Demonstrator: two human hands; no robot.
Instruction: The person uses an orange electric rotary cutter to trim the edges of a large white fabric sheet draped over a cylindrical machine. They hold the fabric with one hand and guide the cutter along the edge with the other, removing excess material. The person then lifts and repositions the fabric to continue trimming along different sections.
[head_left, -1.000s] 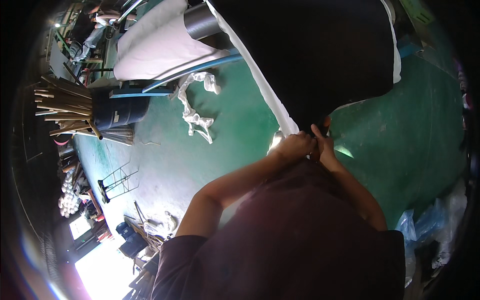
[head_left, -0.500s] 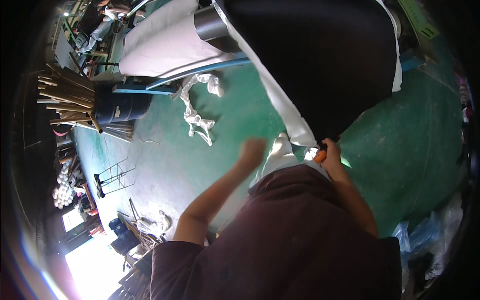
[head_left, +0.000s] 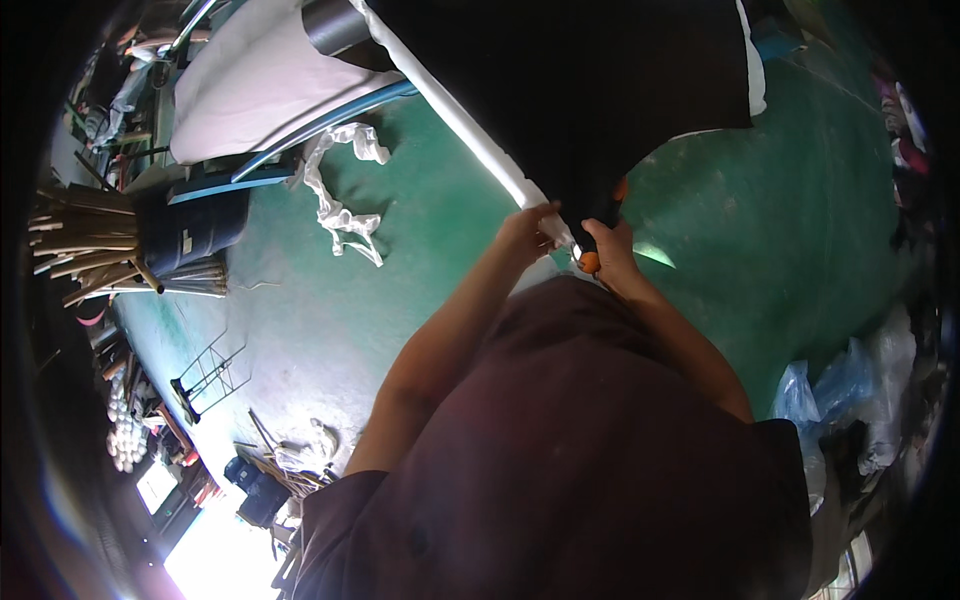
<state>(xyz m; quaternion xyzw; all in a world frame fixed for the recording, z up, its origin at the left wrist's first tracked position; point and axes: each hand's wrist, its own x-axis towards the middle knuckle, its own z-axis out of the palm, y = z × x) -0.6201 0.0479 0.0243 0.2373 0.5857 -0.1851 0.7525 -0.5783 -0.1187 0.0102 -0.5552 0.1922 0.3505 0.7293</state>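
A large black sheet [head_left: 560, 80] with a white border [head_left: 470, 145] hangs down in front of me and narrows toward my hands. My left hand [head_left: 527, 232] is closed on its white edge near the lower tip. Beside it, my right hand [head_left: 612, 248] is wrapped round an orange-ended tool [head_left: 589, 262], close against the sheet's lower end. A second orange bit shows just beyond that hand, at the sheet's edge. The tool's kind is hidden by the fingers and the dark sheet.
Far left, a white roll [head_left: 240, 85] lies over a blue metal frame [head_left: 330, 118]. A crumpled white strip [head_left: 335, 200] lies on the green floor. Left stand a dark barrel [head_left: 195, 228], cardboard tubes [head_left: 85, 240] and a wire trolley [head_left: 212, 375]. Plastic bags [head_left: 845, 385] lie right.
My left hand has come forward and right and taken hold of the sheet's white edge. In the picture, the right hand with the orange-ended tool sits farther up and left, as the view has shifted.
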